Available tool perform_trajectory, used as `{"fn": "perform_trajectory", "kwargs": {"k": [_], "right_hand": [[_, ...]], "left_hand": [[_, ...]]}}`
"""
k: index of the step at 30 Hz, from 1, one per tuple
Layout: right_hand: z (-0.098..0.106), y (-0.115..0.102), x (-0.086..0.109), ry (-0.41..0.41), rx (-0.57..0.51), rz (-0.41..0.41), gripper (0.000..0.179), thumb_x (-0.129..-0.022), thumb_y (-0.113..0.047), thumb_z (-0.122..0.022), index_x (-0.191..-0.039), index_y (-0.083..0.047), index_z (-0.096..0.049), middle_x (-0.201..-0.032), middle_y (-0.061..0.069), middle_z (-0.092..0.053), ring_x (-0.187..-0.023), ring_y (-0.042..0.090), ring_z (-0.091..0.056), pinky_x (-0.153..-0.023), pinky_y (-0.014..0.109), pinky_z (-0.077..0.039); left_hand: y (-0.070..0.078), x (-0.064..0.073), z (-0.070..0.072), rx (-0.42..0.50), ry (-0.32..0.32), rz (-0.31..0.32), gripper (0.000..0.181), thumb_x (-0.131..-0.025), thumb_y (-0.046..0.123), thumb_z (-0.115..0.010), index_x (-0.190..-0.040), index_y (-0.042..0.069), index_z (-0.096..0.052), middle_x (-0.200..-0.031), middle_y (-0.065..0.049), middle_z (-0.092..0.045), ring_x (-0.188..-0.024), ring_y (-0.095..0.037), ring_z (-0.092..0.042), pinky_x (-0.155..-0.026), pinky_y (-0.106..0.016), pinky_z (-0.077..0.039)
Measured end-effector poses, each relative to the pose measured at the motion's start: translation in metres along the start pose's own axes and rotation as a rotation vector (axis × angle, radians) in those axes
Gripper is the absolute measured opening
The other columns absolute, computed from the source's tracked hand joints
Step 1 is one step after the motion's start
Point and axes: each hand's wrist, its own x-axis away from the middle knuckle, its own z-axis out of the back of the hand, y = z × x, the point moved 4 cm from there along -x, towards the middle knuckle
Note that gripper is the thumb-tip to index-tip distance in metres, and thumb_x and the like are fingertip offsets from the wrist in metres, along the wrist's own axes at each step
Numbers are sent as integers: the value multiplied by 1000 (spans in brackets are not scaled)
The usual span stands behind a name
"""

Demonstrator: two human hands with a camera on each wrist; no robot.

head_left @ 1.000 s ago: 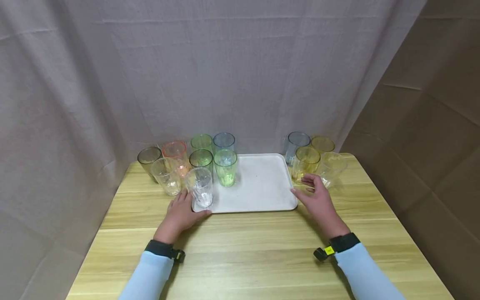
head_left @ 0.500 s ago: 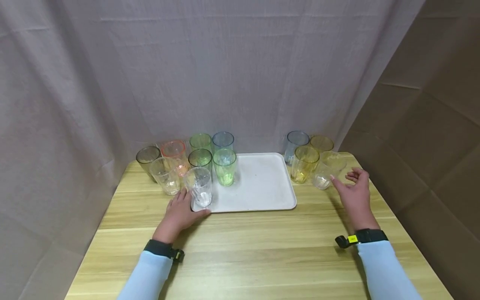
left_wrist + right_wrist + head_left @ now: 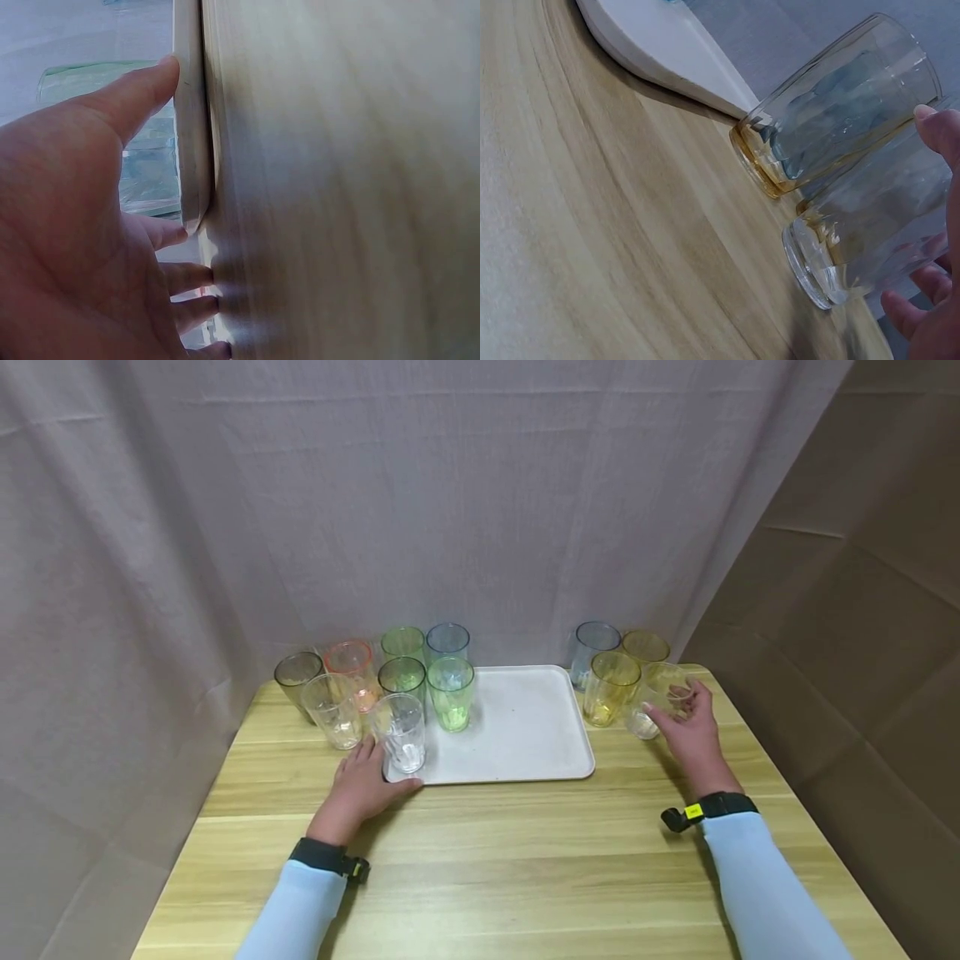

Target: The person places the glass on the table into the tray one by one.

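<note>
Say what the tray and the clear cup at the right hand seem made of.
The tray: probably plastic, matte white, with even, rounded rim. The clear cup: glass or hard plastic, glossy, see-through, with bright glints at its base.

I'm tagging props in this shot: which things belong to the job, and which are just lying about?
Likely part of the job:
clear glass, right hand around it
tray, left hand touching its corner
probably the other glasses

Apparently just surroundings:
table
cloth backdrop
wrist straps

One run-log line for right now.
left hand: touching tray corner; right hand: around rightmost clear glass, upright on table; front yellow glass: beside it
</note>
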Motion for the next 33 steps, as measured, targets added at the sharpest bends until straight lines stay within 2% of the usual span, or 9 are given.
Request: {"fn": "perform_trajectory", "kwargs": {"k": [8,15,24,28,33], "right_hand": [[0,-1,5,5,3,-7,101,-94,-48,-73,-168,-19,-10,-160,17,-37,-142,33,-36,-116,57,-35],[7,-6,19,16,-13,-1,99,-94,-45,-74,-167,-21,-12,-158,16,-38,-145,32,-33,-117,58,-33],[12,-15,32,10,-13,41,94,-96,-37,-74,-166,-15,-15,-153,16,-41,-138,30,-38,-112,49,-35],[4,-21,37,-7,-7,48,90,-97,-33,-74,-163,-11,-17,-152,19,-42,-136,33,-40,-110,50,-37],[-17,-38,48,-66,-17,93,88,-96,-29,-76,-160,-9,-20,-149,20,-44,-136,34,-41,-111,58,-36]], "left_hand": [[2,0,0,-5,-1,4,119,-85,76,-65,-163,-5,-26,-167,-31,-16,-152,-48,-12,-122,-66,-17],[3,1,0,3,-2,3,119,-85,76,-65,-163,-5,-26,-168,-31,-15,-152,-48,-11,-122,-66,-16],[2,1,1,6,-4,8,118,-85,75,-66,-163,-5,-27,-168,-31,-15,-152,-48,-11,-122,-65,-15],[2,1,1,7,-8,9,118,-85,74,-66,-163,-5,-27,-168,-31,-14,-152,-48,-10,-122,-66,-15],[4,2,3,6,-3,5,118,-86,74,-66,-163,-5,-26,-168,-31,-14,-152,-49,-11,-122,-65,-15]]}}
